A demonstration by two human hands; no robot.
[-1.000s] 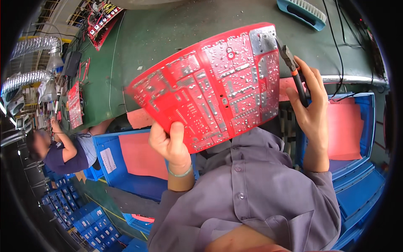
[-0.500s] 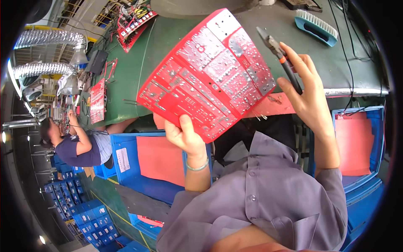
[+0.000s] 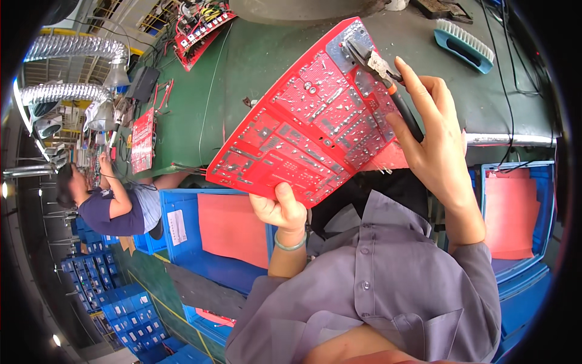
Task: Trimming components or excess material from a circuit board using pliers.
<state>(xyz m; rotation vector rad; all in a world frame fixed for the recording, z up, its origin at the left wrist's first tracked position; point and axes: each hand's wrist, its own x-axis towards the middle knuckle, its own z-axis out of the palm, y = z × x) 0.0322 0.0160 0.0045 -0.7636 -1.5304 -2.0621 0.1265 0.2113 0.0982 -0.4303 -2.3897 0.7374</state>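
Observation:
My left hand [image 3: 280,211] grips the near edge of a large red circuit board [image 3: 282,145], thumb on top and fingers beneath. The board is tilted over the bench edge, its soldered side facing up and dotted with shiny joints. In my right hand [image 3: 431,130] is a pair of cutting pliers [image 3: 379,70] with dark and orange handles. Their jaws lie over the silvery far corner of the board; whether they touch it I cannot tell. A few thin leads stick out below the board's right edge.
A blue brush [image 3: 464,47] with pale bristles lies at the far right of the green bench [image 3: 242,79]. Another red board with wires [image 3: 203,30] stands far left. Blue bins [image 3: 182,212] with pink sheets flank me. A co-worker [image 3: 115,209] sits at left; black cables [image 3: 506,79] hang right.
The pliers have moved left, from beside the board to over its far corner. The board has shifted slightly right and its tilt has changed, with my left hand still on it.

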